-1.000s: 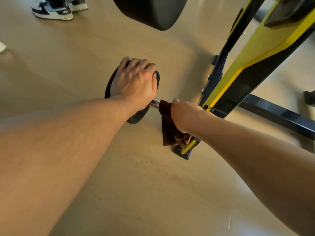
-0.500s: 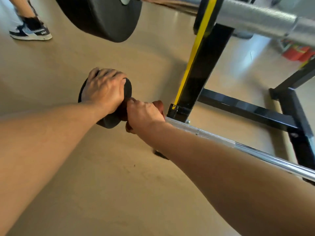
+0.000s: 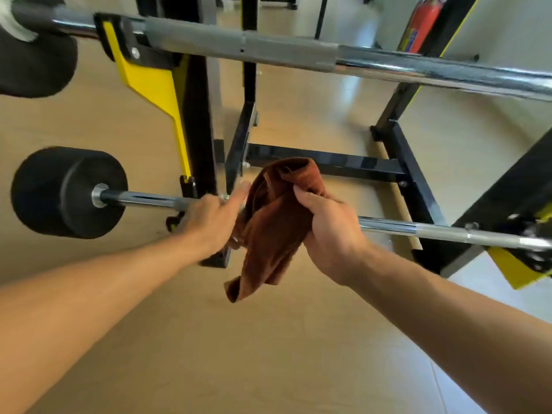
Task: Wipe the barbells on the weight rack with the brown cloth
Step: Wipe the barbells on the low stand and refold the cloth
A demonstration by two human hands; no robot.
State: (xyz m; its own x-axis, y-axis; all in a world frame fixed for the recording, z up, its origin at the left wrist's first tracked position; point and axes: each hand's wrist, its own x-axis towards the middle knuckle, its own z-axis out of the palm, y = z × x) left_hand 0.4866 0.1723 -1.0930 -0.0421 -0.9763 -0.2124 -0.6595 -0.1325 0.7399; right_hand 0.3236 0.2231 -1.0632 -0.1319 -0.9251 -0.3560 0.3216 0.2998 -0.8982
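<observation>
Presently, cloth: brown cloth (image 3: 277,222) off the lower barbell (image 3: 418,230), above it.
Right hand (image 3: 331,234): fingers grasping cloth.
Left hand (image 3: 209,224): blurred, grip undeterminable.
Remaining: upper barbell (image 3: 298,53), judged unwiped.

Tan glossy floor (image 3: 268,354); seemingly a red extinguisher (image 3: 419,23) behind.

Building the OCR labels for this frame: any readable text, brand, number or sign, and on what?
No text in this frame can be read.
Fire extinguisher: a dark label patch on the red body, too blurred to read.
Upper barbell, lower barbell, brown cloth: no markings visible.
</observation>
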